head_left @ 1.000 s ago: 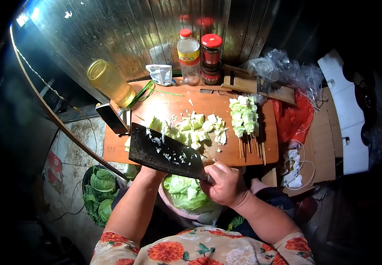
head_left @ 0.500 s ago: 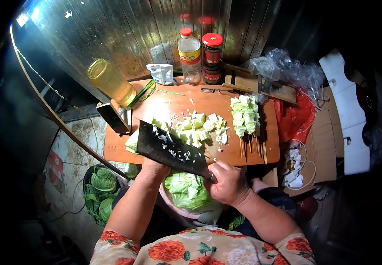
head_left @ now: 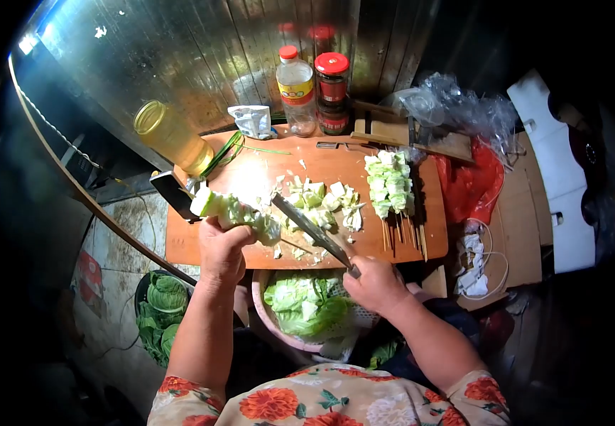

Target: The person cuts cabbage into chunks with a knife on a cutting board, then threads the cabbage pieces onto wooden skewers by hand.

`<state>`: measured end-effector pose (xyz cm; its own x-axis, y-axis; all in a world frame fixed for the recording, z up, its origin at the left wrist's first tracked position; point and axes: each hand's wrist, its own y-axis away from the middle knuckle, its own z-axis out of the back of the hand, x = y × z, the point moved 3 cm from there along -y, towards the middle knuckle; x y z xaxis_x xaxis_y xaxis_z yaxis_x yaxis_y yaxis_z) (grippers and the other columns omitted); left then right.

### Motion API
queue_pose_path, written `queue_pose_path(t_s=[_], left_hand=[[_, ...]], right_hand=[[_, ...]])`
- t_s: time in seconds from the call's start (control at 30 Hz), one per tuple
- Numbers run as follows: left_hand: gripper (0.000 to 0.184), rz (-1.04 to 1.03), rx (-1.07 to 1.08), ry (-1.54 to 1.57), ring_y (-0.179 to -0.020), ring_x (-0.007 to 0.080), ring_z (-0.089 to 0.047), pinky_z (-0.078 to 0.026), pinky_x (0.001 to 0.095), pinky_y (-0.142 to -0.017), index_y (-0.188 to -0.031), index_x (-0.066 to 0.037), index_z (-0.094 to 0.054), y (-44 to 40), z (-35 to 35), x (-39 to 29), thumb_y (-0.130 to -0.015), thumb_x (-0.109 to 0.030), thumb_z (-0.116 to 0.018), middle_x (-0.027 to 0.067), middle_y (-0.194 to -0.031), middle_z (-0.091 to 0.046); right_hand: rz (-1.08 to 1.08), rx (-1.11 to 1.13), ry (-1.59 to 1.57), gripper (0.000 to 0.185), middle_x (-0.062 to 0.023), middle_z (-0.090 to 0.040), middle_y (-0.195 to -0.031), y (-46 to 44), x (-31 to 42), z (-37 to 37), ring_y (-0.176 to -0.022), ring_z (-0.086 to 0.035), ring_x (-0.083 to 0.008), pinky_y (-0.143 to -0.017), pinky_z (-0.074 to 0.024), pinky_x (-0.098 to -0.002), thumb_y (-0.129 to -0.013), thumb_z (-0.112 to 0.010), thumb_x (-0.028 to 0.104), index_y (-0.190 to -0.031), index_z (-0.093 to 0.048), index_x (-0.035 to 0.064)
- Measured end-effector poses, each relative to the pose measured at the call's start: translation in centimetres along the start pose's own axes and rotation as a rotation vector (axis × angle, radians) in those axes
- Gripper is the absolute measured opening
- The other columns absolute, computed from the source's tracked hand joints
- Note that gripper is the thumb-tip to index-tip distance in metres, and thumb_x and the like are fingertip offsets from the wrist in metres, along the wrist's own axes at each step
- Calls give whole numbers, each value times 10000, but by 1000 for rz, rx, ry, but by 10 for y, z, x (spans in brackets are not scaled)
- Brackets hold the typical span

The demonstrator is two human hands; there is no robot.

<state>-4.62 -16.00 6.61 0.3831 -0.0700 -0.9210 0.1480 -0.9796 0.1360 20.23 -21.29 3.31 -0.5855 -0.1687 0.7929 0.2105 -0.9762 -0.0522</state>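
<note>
My left hand (head_left: 224,248) is closed around a long clump of cut cabbage (head_left: 235,211), lifted over the left part of the wooden board (head_left: 180,245). In my right hand (head_left: 375,284) is the handle of a cleaver (head_left: 313,228), its blade turned nearly edge-on and slanting up to the left. Chopped cabbage pieces (head_left: 311,195) lie in a loose heap behind the blade. To the right, skewers of cabbage (head_left: 390,186) rest side by side, their sticks pointing toward me. Below the board's near edge, a pink basket (head_left: 260,312) holds cabbage leaves (head_left: 304,302).
A phone (head_left: 172,195) leans at the board's left, beside a jar of yellow liquid (head_left: 172,138). Along the back stand a red-capped bottle (head_left: 296,92) and stacked dark jars (head_left: 332,92). Whole cabbages (head_left: 165,292) sit low left; a red bag (head_left: 471,184) lies right.
My left hand has come up from under the blade with cabbage in it. The cleaver has turned from flat to nearly edge-on and moved right, away from the left hand.
</note>
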Motion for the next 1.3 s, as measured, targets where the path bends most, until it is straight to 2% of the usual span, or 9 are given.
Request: queue_pose_path(t_s=[0.37, 0.5, 0.57, 0.63, 0.67, 0.73, 0.83, 1.1, 1.3], left_hand=[[518, 233, 148, 195, -981, 264, -637, -516, 325, -777, -1214, -14, -517, 2, -10, 14, -699, 12, -567, 138, -1070, -622], [492, 153, 191, 226, -878, 229, -635, -508, 306, -718, -1235, -18, -513, -1, -7, 14, -756, -84, -607, 157, -1089, -629], [542, 168, 184, 240, -802, 167, -629, -493, 291, -698, -1302, -22, -470, -4, -1, 12, -763, 15, -517, 82, -1058, -639], [515, 132, 302, 330, -828, 187, -623, -514, 307, -707, -1259, -9, -476, -7, 6, 13, -780, -127, -623, 159, -1058, -629], [515, 125, 300, 328, -828, 187, -623, -514, 307, -707, -1259, -9, -476, -7, 5, 10, -780, -127, -623, 159, -1058, -629], [554, 114, 339, 450, -809, 231, -619, -525, 325, -724, -1257, -1, -467, -3, -3, 1, -743, -127, -632, 155, -1000, -615], [623, 98, 439, 592, -851, 281, -625, -553, 375, -758, -1267, 0, -443, -5, -1, -1, -674, -83, -618, 163, -979, -593], [696, 165, 379, 349, -1011, 235, -624, -514, 355, -884, -1322, 10, -466, 5, -15, -2, -660, -5, -683, 110, -1086, -620], [622, 258, 381, 151, -1086, 224, -597, -519, 349, -899, -1268, -32, -521, 7, -20, 12, -681, 40, -714, 78, -1159, -601]], right_hand=[[-68, -15, -28, 196, -193, -627, -716, -8, 12, -1, -647, -632, -337, -614, -501, -366, -803, -662, 181, -795, -614, -9], [-98, -3, -81, 174, -141, -635, -696, -6, -1, -5, -615, -615, -209, -592, -489, -337, -800, -672, 157, -809, -621, -10], [-121, 18, -100, 175, -123, -638, -699, -4, -9, -7, -621, -606, -166, -589, -485, -331, -800, -675, 155, -821, -624, -11], [-277, 238, -127, 202, -116, -649, -727, 0, -21, -14, -643, -595, -127, -602, -492, -314, -797, -685, 151, -882, -635, -25], [-270, 240, -127, 202, -116, -649, -727, 1, -21, -13, -643, -595, -127, -602, -492, -314, -797, -685, 151, -882, -635, -25], [-581, 576, -297, 282, -173, -672, -775, 10, -26, -22, -695, -651, -327, -658, -503, -406, -768, -680, 263, -876, -633, 6], [-183, 652, -96, 313, -163, -686, -800, 18, -32, -35, -726, -661, -321, -688, -512, -396, -766, -691, 291, -934, -659, 29], [103, 967, 719, 281, -139, -685, -970, 41, -46, -72, -938, -674, -313, -786, -549, -390, -751, -600, 203, -989, -679, 78], [-27, 994, 735, 256, -149, -676, -1039, 33, -53, -68, -958, -668, -316, -824, -543, -400, -765, -616, 169, -993, -701, 92]])
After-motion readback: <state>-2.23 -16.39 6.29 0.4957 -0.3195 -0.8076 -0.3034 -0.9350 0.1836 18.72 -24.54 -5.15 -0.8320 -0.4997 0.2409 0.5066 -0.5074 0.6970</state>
